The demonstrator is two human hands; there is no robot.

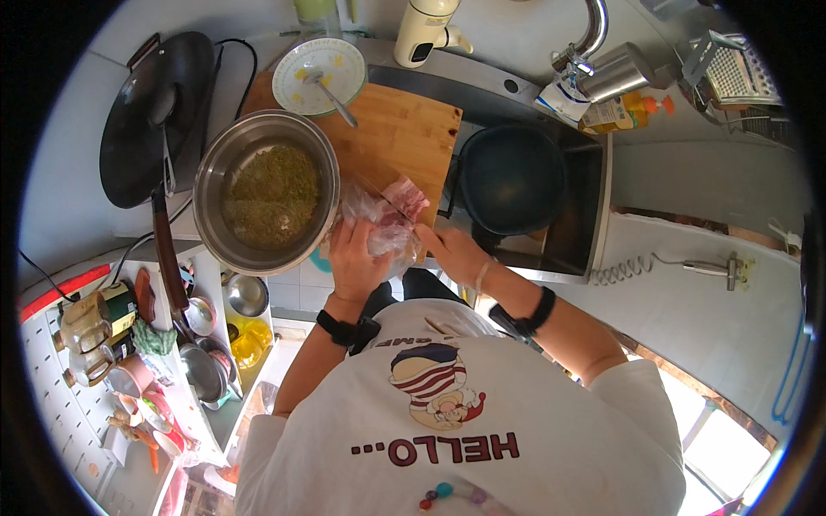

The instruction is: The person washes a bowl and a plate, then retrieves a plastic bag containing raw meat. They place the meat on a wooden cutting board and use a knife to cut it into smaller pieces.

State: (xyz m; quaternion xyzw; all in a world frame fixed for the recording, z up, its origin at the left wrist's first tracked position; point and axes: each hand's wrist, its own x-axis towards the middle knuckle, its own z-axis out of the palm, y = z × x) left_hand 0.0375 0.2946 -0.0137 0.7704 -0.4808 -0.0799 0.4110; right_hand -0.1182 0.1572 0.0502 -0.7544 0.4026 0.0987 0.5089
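A piece of raw meat (405,197) lies at the near right part of a wooden cutting board (393,138), partly wrapped in a clear plastic bag (395,242). My left hand (356,255) presses on the bag and the meat. My right hand (455,251) grips a knife, whose handle is hidden in my fist; its thin blade (395,208) lies across the meat, pointing up and left. To the left of my left hand, a steel bowl (201,193) holds a greenish-brown minced mixture (274,197). A patterned plate (293,68) with a spoon (332,100) rests on the board's far left corner.
Right of the board, a dark pan (513,180) sits in the steel sink (600,213). A faucet (590,32), steel cup (616,72) and soap bottle (623,113) are beyond it. A black wok (155,122) stands at the left, above shelves with pots and bottles.
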